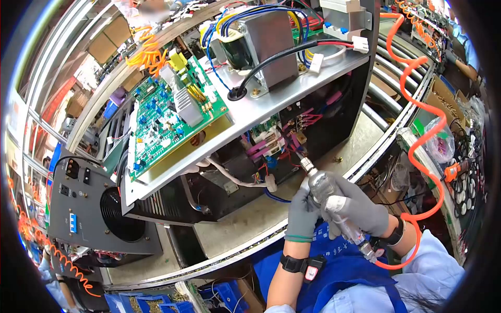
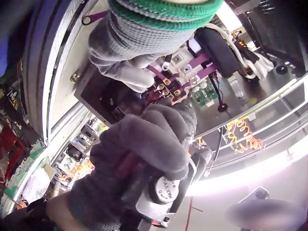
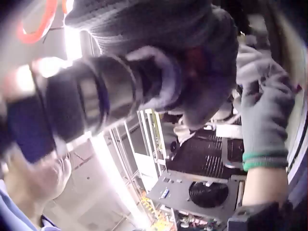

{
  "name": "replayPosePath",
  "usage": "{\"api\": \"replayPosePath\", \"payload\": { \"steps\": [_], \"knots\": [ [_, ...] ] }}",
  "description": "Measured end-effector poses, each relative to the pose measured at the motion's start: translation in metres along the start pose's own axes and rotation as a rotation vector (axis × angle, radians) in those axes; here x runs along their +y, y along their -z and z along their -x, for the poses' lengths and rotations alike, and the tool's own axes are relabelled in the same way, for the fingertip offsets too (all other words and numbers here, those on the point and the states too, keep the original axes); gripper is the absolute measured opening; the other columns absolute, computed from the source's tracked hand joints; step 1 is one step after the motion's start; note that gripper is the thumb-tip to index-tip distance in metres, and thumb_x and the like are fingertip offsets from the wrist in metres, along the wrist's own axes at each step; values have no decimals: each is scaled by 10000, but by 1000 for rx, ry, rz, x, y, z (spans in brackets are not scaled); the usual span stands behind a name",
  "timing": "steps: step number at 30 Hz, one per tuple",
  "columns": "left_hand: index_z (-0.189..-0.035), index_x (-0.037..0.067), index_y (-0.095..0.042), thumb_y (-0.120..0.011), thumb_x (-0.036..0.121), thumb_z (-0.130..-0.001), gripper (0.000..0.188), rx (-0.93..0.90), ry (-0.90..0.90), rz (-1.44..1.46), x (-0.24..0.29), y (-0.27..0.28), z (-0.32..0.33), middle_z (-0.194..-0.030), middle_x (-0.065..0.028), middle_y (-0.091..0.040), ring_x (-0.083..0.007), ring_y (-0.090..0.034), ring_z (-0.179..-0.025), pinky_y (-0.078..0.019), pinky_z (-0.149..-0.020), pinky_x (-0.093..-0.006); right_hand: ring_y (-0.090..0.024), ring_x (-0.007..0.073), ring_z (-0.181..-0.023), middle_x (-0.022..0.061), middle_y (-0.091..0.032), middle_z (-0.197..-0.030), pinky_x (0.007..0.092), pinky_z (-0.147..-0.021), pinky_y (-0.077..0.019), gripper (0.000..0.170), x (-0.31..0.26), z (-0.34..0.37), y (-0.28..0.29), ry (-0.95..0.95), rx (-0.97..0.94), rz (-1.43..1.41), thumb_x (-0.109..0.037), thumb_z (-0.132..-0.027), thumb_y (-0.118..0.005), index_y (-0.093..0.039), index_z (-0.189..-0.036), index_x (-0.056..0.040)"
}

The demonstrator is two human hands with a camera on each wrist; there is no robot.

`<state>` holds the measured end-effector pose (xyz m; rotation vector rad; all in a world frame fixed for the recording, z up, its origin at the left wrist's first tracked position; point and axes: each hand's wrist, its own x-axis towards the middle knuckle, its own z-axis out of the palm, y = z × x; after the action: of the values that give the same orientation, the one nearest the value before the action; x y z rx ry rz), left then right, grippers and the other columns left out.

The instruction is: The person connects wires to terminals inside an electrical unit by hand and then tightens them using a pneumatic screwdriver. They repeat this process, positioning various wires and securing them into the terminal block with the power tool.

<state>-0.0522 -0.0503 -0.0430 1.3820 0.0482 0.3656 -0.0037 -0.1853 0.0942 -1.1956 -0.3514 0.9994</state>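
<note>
In a grey glove, the right hand (image 1: 360,206) grips a silver air driver (image 1: 323,185) fed by an orange coiled hose (image 1: 442,156). The driver's tip points at a cluster of purple-sleeved wires and terminals (image 1: 266,146) inside a black metal chassis. Beside the driver's front end is the gloved left hand (image 1: 302,214), with a green cuff; in the left wrist view its fingers (image 2: 137,79) bend near the purple leads (image 2: 195,62). Whether they pinch anything is hidden. The right wrist view shows the right hand (image 3: 192,62) around the driver, partly blurred.
Above the wiring, a metal shelf (image 1: 261,109) carries a green circuit board (image 1: 156,125) and a transformer (image 1: 271,47). A grey panel with a round fan (image 1: 122,214) stands at the left. Rollers (image 1: 376,117) lie behind, and bins of parts (image 1: 451,104) are at the right.
</note>
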Motion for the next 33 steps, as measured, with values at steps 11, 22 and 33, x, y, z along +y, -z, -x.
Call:
{"api": "replayPosePath", "payload": {
  "steps": [11,22,33],
  "knots": [
    [-1190,-13,-551,-487,309,-1004,377,63,73,-115,17,0,-2,-1074,-126,-648,-219,-637,-992,-527,-883,-349,-603,173,-540,91,-585,-822,293,-463,-490,697,2,4,-11,102,41,-46,-347,-879,-604,-292,-1421,-39],
    [-1106,42,-576,-622,367,-927,373,88,404,1049,16,10,-24,-861,-55,-595,-107,-561,-669,-457,-509,-207,-610,202,-620,120,-556,-854,358,-606,-547,870,19,46,17,-56,-193,-228,-221,-750,-731,-246,-1453,-53],
    [-1253,40,-527,-521,260,-989,344,195,487,869,25,1,-20,-1089,-119,-665,-195,-674,-854,-559,-623,-269,-589,148,-738,85,-541,-1016,299,-636,-499,906,-34,30,2,127,-150,240,-57,-748,-711,-184,-1485,-70]
  ]
}}
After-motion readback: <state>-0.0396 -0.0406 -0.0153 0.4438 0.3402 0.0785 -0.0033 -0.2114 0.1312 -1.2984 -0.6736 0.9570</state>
